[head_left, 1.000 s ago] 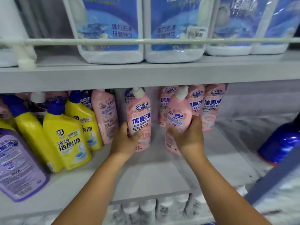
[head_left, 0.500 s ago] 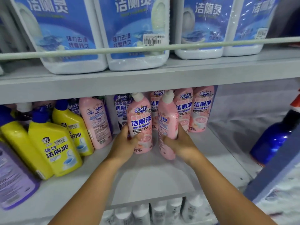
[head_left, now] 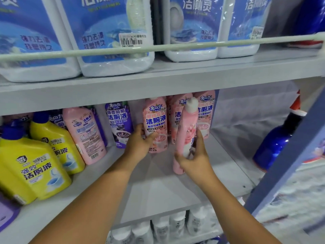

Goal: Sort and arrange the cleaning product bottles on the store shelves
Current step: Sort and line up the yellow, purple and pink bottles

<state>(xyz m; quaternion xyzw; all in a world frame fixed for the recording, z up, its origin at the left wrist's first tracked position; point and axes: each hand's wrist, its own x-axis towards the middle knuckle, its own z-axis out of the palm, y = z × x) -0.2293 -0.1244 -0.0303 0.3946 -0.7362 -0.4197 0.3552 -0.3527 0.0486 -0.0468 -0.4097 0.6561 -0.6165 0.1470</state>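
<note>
pink bottle (head_left: pixel 184 138) in right hand (head_left: pixel 195 161), another (head_left: pixel 155 124) in left hand (head_left: pixel 140 143)

We note a grey middle shelf (head_left: pixel 158 187) carrying yellow bottles (head_left: pixel 40 166) at left, pink bottles (head_left: pixel 154 124) and a purple bottle (head_left: pixel 119 124) far centre. Upper shelf (head_left: pixel 175 81) holds blue-labelled white jugs (head_left: pixel 112 41). White bottles (head_left: pixel 175 224) stand below.

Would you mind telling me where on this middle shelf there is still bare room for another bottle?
The grey middle shelf is bare in front of both hands, and right of the pink toilet-cleaner bottles at the back. The left end is crowded with yellow blue-capped bottles.
</note>
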